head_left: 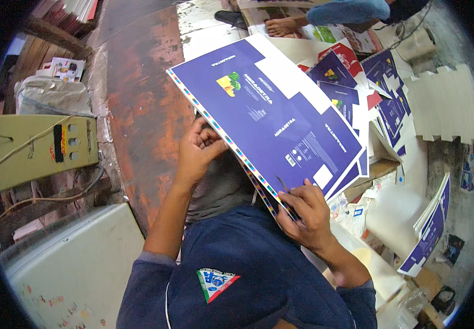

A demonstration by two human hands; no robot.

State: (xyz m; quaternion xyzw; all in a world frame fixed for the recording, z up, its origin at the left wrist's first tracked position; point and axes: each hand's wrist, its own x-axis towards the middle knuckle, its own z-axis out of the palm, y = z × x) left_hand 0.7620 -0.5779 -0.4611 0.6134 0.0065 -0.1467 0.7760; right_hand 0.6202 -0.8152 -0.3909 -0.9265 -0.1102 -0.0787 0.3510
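Note:
A large printed carton sheet (281,123), purple with white areas, colour-control squares along its near edge and a yellow-and-green fruit picture, lies tilted across my lap. At its left edge my left hand (199,148) has its fingers curled, with thumb and fingertips pinching the edge. My right hand (307,215) is closed around a thin dark pointed tool (282,182) at the sheet's near right edge. The tool's tip lies over the purple print; its exact kind is hard to make out. More sheets (256,183) show under the top one.
Cut purple and red printed pieces (352,82) lie in a heap at the far right. Another person's bare foot (286,26) is at the top. A yellowish metal box (39,151) with a cable stands left, above a white panel (78,268). A white roll (393,211) is at right.

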